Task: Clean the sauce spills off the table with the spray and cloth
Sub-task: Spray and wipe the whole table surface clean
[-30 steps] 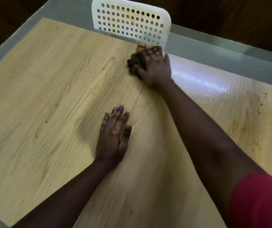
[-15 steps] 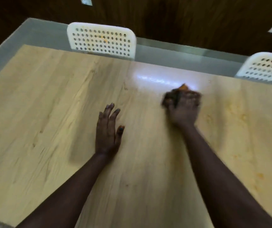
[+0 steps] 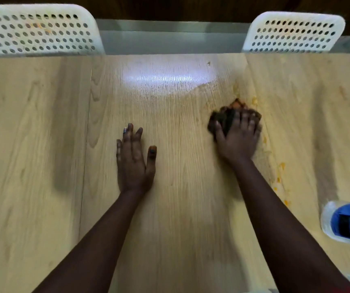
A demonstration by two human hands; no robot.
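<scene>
My right hand point(image 3: 238, 134) sits right of centre in the frame, its fingers point(image 3: 243, 118) curled over and gripping the dark wadded cloth point(image 3: 222, 120), which is pressed against the pale wood surface point(image 3: 43, 144). The cloth pokes out above and to the left of the hand, with an orange-stained bit at its top edge. Orange sauce spills point(image 3: 280, 168) trail down the surface just right of that hand, towards the lower right, and a fainter smear lies further right. My left hand point(image 3: 134, 161) lies flat on the surface at centre, palm down, fingers straight and close together, thumb held out to the side, holding nothing. The spray bottle point(image 3: 347, 223), blue and clear, is at the right edge of the frame, well apart from the cloth. Two white perforated chair backs point(image 3: 41, 30) stand along the top.
</scene>
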